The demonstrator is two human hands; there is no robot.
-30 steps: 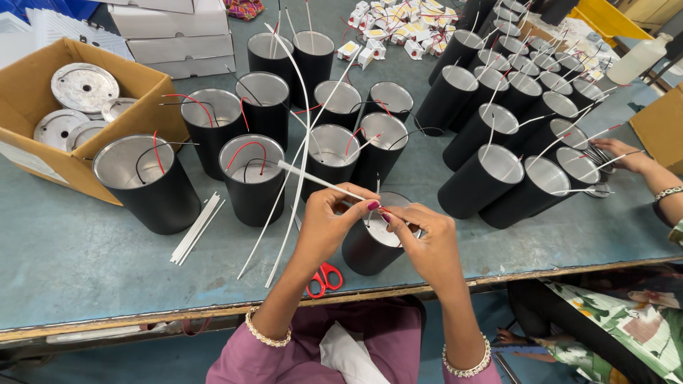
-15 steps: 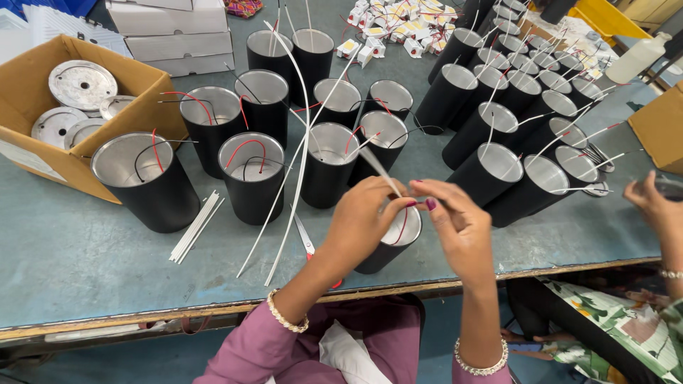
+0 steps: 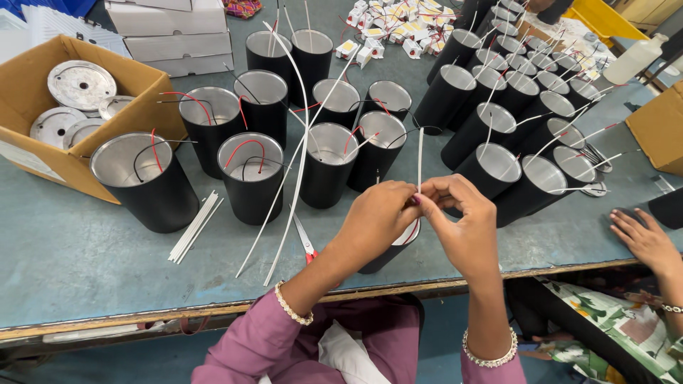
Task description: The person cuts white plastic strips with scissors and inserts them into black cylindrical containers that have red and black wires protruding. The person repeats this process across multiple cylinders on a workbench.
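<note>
Head view: the grey bench (image 3: 85,263) carries many black cylindrical housings with silver interiors, standing upright in loose rows, red and black wires trailing from several. A cardboard box (image 3: 43,153) of round metal discs sits at far left. Directly before the person, one black housing (image 3: 388,249) lies tilted at the bench edge, largely hidden behind the hands. Long white sleeves (image 3: 295,163) arc across the bench left of it; a small bundle of short white sleeves (image 3: 193,227) lies flat further left. The left hand (image 3: 373,220) and right hand (image 3: 466,227) meet fingertip to fingertip, both pinching one thin white sleeve (image 3: 420,160) that rises upright above them. Another person's hand (image 3: 644,238) rests at the right edge.
</note>
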